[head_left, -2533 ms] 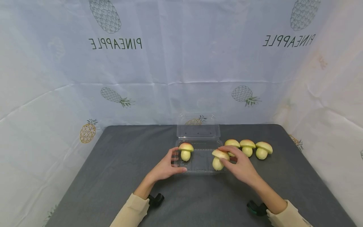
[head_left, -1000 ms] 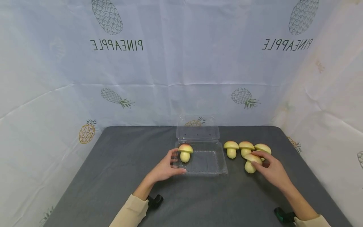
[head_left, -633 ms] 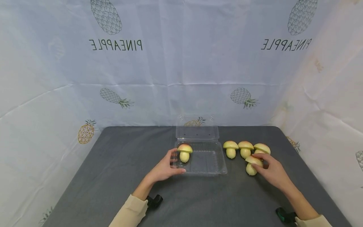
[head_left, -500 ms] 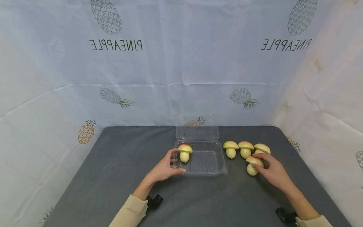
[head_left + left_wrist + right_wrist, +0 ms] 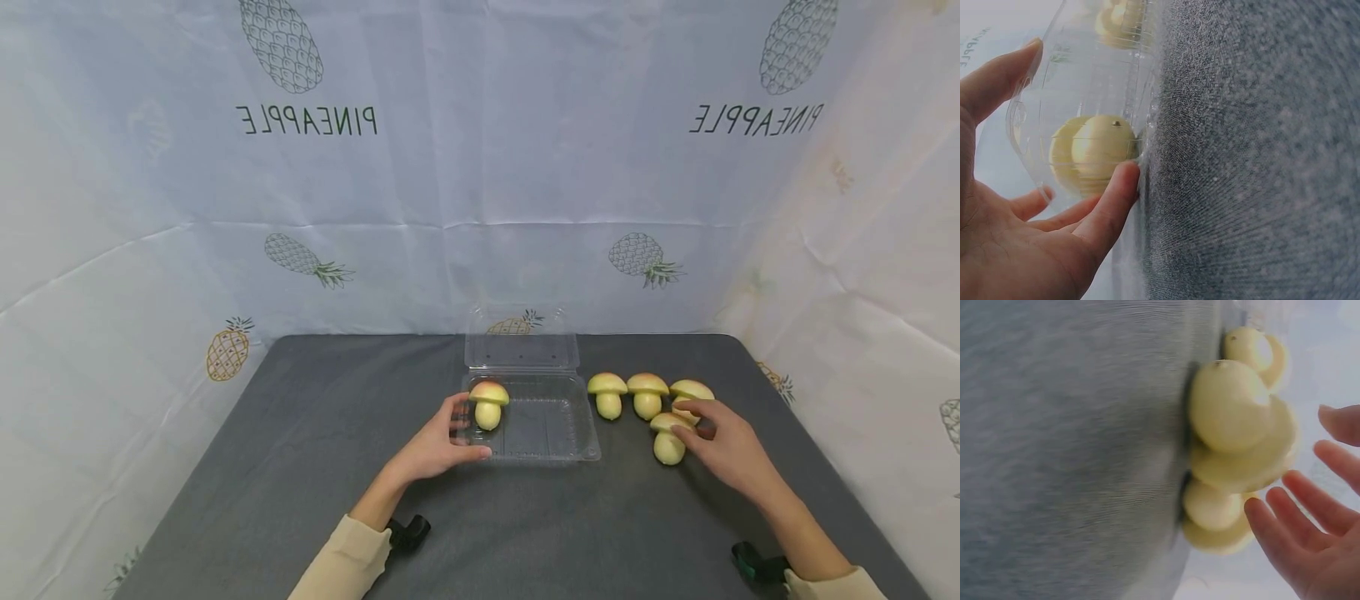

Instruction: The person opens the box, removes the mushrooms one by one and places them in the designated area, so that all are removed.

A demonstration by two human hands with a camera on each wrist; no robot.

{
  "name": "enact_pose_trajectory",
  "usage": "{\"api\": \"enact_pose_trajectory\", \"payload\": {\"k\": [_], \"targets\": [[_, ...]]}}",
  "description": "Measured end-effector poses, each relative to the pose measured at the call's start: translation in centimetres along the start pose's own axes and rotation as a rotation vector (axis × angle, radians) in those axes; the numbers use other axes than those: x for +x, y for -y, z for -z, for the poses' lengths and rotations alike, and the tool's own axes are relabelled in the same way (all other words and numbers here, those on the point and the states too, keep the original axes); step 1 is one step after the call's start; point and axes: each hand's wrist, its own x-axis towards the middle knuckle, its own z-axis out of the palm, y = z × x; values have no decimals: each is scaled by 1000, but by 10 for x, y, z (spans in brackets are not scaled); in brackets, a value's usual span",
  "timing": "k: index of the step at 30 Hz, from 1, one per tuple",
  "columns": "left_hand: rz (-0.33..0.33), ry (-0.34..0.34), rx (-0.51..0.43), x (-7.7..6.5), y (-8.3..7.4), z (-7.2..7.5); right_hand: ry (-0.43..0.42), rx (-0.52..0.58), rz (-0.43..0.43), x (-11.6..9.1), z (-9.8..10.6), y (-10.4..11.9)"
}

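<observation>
My left hand (image 5: 438, 447) grips the left front corner of a clear plastic box (image 5: 555, 427), thumb at the rim and fingers along the side wall. Inside the box, at its left, lies one yellow mushroom (image 5: 488, 405) with a reddish cap. Beside another yellow mushroom (image 5: 668, 446), to the right of the box, is my right hand (image 5: 723, 446). In the right wrist view its fingers (image 5: 1310, 500) are spread, apart from that mushroom's cap (image 5: 1254, 465). Behind it the left mushroom (image 5: 607, 397), middle mushroom (image 5: 647, 397) and right mushroom (image 5: 692, 389) form a row.
The box's clear lid (image 5: 521, 342) stands raised at the back. A dark grey cloth (image 5: 525, 533) covers the table. White pineapple-print curtains (image 5: 480, 167) hang behind and along both sides.
My right hand has carried a mushroom from over the box's right side to the table before the row, then let go and drawn slightly right. The left hand stays put.
</observation>
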Motion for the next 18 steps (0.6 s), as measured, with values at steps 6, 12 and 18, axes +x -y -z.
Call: {"api": "enact_pose_trajectory", "payload": {"k": [6,12,18], "targets": [[7,-2,7,-1,-1,0,-4,2,11,3,7,14],[3,2,12,-1,-2,0,-13,43,45,6,8,34],[0,-7,9,0,0,-1,-53,23,98,12,4,49]]}}
